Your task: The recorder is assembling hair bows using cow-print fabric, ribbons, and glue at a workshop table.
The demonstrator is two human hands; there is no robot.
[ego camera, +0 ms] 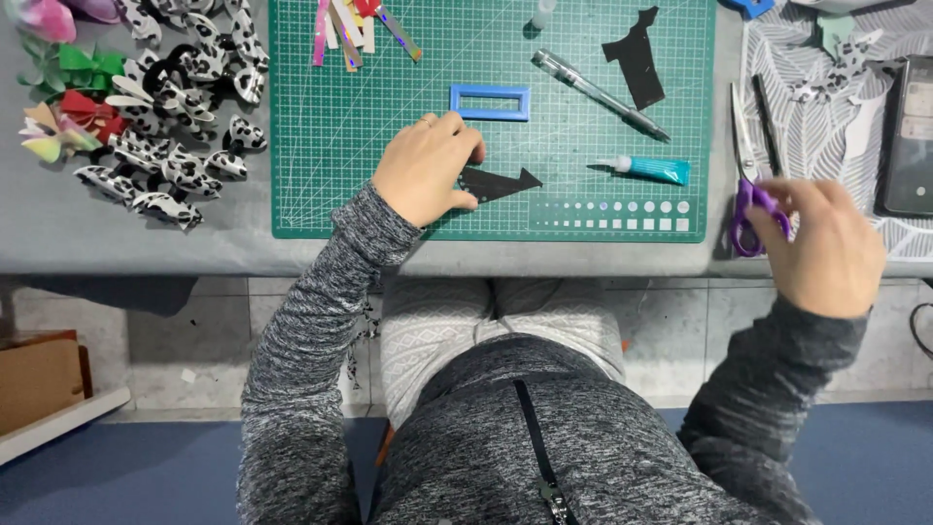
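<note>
My left hand (428, 167) rests on the green cutting mat (321, 146) and presses on a flat black cut-out piece (501, 183) that pokes out to its right. Just above the hand lies a blue rectangular frame (490, 102). My right hand (826, 243) is off the mat at the table's right edge, its fingers closing around the purple handles of a pair of scissors (748, 185) whose blades point away from me.
On the mat lie a silver pen-like knife (598, 94), a teal glue tube (653, 169), a black shirt-shaped cut-out (637, 56) and coloured strips (350, 29). Several spotted bows (175, 117) are piled at left. A phone (909, 136) lies at right.
</note>
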